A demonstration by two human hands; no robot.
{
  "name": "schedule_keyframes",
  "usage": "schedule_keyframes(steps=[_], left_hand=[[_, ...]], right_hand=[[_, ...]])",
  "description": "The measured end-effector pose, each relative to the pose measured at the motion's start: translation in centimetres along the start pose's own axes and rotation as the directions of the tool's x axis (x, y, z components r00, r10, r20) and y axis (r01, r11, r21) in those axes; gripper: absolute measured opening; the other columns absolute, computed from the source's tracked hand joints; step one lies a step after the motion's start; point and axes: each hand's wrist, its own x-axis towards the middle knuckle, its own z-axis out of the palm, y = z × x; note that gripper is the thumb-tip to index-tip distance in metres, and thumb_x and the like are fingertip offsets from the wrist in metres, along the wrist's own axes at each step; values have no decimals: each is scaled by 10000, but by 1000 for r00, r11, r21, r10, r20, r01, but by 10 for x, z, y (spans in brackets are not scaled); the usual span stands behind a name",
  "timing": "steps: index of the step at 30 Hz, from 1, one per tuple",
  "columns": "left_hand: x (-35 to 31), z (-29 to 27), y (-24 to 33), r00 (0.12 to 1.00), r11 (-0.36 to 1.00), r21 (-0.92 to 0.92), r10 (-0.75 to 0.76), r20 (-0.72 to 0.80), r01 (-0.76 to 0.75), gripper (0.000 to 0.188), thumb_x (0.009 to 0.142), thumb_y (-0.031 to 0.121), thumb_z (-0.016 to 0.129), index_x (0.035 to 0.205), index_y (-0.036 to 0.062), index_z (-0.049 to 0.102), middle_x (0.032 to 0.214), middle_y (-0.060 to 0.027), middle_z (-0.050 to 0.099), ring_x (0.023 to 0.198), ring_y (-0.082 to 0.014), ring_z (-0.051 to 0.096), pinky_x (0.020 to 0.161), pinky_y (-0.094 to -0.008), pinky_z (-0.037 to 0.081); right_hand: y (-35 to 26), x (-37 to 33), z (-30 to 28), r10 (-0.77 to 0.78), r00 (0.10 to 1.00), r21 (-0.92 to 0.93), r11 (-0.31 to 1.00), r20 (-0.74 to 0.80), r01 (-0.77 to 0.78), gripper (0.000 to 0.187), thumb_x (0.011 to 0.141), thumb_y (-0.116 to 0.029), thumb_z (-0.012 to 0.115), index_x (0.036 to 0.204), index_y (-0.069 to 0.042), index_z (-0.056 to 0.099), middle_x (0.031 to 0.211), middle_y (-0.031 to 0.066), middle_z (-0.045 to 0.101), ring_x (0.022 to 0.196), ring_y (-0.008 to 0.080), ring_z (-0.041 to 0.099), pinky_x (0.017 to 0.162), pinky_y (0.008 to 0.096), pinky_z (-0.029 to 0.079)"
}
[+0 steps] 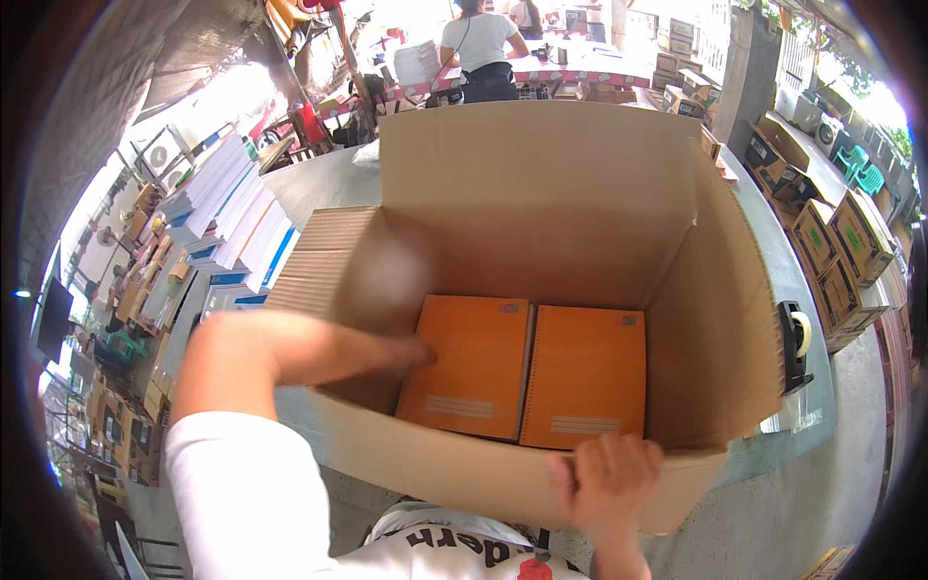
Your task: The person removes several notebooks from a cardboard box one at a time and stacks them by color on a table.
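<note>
A large open cardboard box stands on the table in front of me, its back flap raised. Inside lie two orange spiral notebooks side by side, the left notebook and the right notebook; whether more lie beneath them is hidden. Reaching over the box's left side, my left hand is at the left edge of the left notebook. Its fingers are blurred and partly hidden. My right hand grips the top edge of the box's front wall, fingers curled over it.
Stacks of white and blue books stand left of the box. A black tape dispenser sits at its right on the grey table. More cardboard boxes are piled farther right. A person in a white shirt stands beyond the box.
</note>
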Motion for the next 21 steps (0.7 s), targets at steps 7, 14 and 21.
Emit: schedule_keyframes(steps=[7, 14, 21], left_hand=[[41, 42, -24, 999, 841, -538, -36, 37, 50, 514, 857, 377, 528, 1230, 28, 467, 1155, -141, 533, 1092, -263, 497, 887, -411, 412], [58, 45, -32, 996, 665, -747, 50, 71, 20, 527, 868, 378, 521, 1252, 28, 437, 1218, -138, 486, 1138, -260, 460, 938, -417, 377], [72, 55, -47, 981, 524, -850, 132, 141, 52, 541, 879, 380, 514, 1275, 27, 407, 1282, -136, 440, 1185, -257, 423, 988, -422, 343]], right_hand=[[18, 0, -4, -60, 998, 30, 998, 4, 60, 359, 785, -394, 585, 602, -135, 418, 586, 17, 362, 559, 182, 395, 561, 322, 272], [24, 9, -13, -108, 992, 94, 990, 65, 102, 343, 802, -377, 579, 609, -124, 452, 590, 32, 399, 558, 201, 427, 543, 342, 323], [25, 23, -2, -123, 988, 98, 987, -90, 131, 357, 801, -384, 578, 582, -162, 405, 566, 22, 362, 517, 167, 405, 509, 305, 315]])
